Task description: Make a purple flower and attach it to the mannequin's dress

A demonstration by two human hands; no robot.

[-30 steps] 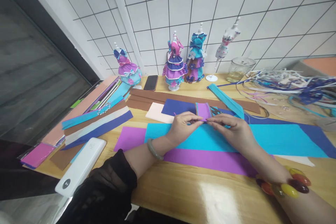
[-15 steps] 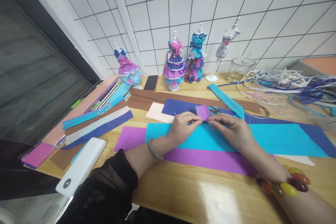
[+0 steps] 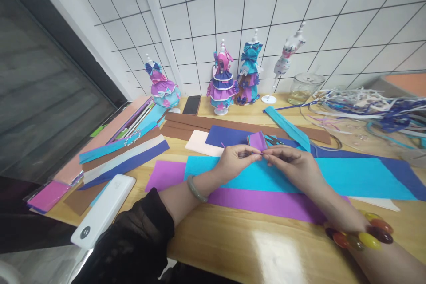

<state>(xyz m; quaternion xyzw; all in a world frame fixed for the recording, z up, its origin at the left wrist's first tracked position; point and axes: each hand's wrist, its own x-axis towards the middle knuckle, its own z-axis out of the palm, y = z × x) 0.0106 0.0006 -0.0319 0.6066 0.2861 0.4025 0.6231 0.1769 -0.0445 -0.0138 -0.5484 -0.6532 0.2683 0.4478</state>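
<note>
Over the turquoise sheet (image 3: 349, 173), both of my hands meet fingertip to fingertip. Thumb and index finger of my left hand (image 3: 234, 162) pinch the lower edge of a small purple piece (image 3: 258, 140) that looks like crepe paper or cloth. My right hand (image 3: 296, 162) pinches the same edge just to the right, the two sets of fingertips nearly touching. The piece's upper part stands up behind the fingers; its pinched edge is mostly hidden. Dark-handled scissors (image 3: 274, 140), partly covered, lie just behind my right hand. A purple sheet (image 3: 266, 204) lies under the turquoise one.
Along the wall stand dressed mini mannequins (image 3: 222, 82), a bare patterned one (image 3: 288, 55) and a glass jar (image 3: 304, 88). Ribbon scraps (image 3: 366, 104) heap at right. Folded strips (image 3: 123, 159) and a white power bank (image 3: 103, 211) lie left. A phone (image 3: 192, 105) rests behind.
My fingertips have shifted slightly along the purple piece's lower edge. Its upper part now looks a little narrower and more tilted. Both hands keep their pinch.
</note>
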